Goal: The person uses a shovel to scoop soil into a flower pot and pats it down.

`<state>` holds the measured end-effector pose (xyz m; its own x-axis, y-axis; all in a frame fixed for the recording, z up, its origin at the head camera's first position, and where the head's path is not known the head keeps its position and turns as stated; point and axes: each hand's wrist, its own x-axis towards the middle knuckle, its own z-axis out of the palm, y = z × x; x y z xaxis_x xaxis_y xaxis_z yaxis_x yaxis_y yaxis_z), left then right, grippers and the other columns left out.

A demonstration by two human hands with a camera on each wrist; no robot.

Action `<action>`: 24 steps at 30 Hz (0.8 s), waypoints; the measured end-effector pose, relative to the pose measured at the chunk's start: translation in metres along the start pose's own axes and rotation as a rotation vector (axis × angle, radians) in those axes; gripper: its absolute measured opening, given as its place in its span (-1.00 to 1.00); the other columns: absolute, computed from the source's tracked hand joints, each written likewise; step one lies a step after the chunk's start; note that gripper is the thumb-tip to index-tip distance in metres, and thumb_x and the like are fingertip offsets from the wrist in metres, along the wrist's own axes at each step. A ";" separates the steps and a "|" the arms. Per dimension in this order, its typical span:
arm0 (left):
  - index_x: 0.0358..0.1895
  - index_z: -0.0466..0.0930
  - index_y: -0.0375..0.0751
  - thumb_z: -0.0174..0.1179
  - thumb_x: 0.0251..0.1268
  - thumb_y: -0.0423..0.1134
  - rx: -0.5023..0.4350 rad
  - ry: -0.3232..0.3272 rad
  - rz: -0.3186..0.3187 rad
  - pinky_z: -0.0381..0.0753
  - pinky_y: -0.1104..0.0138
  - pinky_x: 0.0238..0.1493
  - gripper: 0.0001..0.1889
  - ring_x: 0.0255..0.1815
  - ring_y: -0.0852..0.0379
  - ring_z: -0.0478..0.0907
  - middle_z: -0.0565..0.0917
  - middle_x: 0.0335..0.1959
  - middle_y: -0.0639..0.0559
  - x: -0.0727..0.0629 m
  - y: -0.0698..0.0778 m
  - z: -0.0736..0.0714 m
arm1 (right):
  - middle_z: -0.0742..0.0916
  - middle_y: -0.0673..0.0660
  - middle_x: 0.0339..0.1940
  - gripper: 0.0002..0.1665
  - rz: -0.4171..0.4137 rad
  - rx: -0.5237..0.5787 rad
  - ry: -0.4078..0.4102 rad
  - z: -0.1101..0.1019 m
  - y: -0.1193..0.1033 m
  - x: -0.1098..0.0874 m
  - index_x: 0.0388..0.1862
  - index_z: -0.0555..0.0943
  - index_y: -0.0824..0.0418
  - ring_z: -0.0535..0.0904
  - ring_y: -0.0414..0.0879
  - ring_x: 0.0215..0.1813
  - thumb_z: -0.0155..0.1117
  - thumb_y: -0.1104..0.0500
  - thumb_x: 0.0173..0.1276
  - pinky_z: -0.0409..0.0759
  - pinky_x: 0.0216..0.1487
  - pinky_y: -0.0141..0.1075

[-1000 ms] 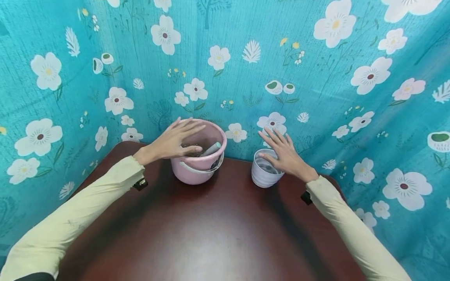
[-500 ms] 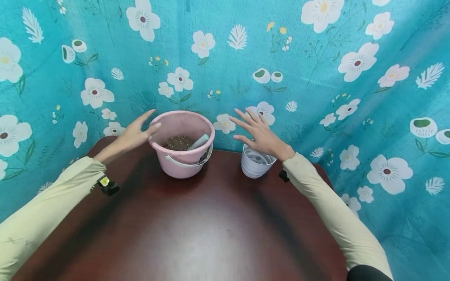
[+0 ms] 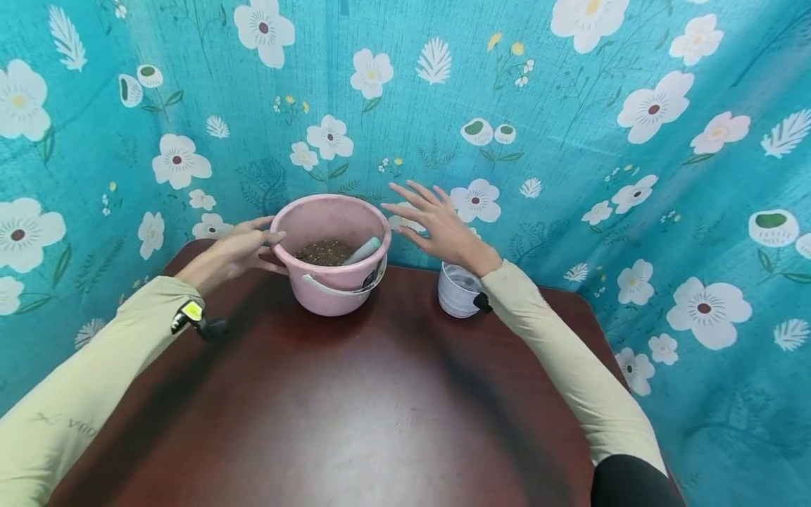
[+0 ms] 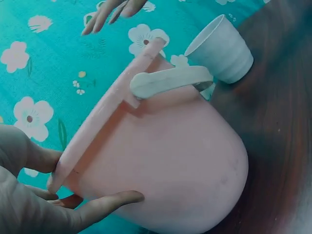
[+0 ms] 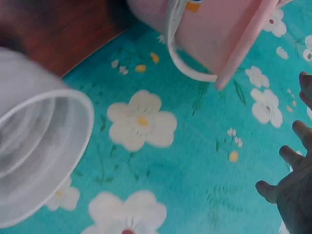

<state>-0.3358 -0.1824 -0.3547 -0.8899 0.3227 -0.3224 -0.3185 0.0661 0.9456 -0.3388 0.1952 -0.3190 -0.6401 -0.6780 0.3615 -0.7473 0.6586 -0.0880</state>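
A pink bucket [image 3: 329,303] stands at the back of the table, holding brown soil [image 3: 322,253] and a tool with a pale green handle [image 3: 364,251], its lower part hidden. At the bucket's left rim, my left hand [image 3: 236,252] grips the edge; in the left wrist view one finger [image 4: 114,201] lies along the outer wall. My right hand [image 3: 443,229] hovers with spread fingers, holding nothing, between the bucket and a white ribbed pot [image 3: 455,299]. The right wrist view shows that pot's mouth [image 5: 73,100] close up.
Dark reddish-brown tabletop [image 3: 355,394] extends in front of both containers. A teal flowered curtain [image 3: 405,91] hangs right behind them. The bucket's white carrying handle [image 3: 332,287] hangs down on its near side.
My left hand has gone from over the bucket's mouth to its left rim and taken hold. The right hand has moved left from above the pot towards the bucket. The head view has shifted.
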 end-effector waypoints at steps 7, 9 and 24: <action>0.75 -0.38 0.02 -0.01 0.68 -0.30 -0.083 0.010 -0.010 0.41 -0.26 0.44 -0.15 0.68 -0.30 0.02 -0.17 0.74 -0.26 0.001 -0.001 0.007 | 0.32 0.14 0.69 -0.40 -0.018 0.000 -0.060 0.019 -0.006 0.019 0.57 0.47 0.02 0.12 0.18 0.70 0.28 0.11 0.59 0.05 0.66 0.29; 0.75 -0.36 0.03 -0.01 0.67 -0.32 -0.106 0.014 -0.016 0.39 -0.28 0.45 -0.16 0.69 -0.28 0.00 -0.18 0.74 -0.25 0.000 -0.001 0.008 | 0.32 0.14 0.69 -0.39 -0.012 0.010 -0.072 0.023 -0.006 0.021 0.57 0.47 0.03 0.12 0.17 0.70 0.29 0.12 0.59 0.05 0.66 0.29; 0.75 -0.35 0.05 0.00 0.66 -0.37 -0.185 -0.018 -0.033 0.43 -0.22 0.37 -0.15 0.67 -0.27 0.01 -0.17 0.73 -0.26 0.002 0.000 0.019 | 0.59 0.20 0.46 -0.46 0.151 0.355 -0.271 0.031 -0.003 0.041 0.42 0.61 0.16 0.48 0.06 0.48 0.41 0.23 0.48 0.62 0.39 -0.08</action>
<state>-0.3315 -0.1639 -0.3546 -0.8723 0.3405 -0.3509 -0.4040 -0.0976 0.9096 -0.3686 0.1555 -0.3331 -0.7349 -0.6747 0.0688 -0.6265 0.6365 -0.4499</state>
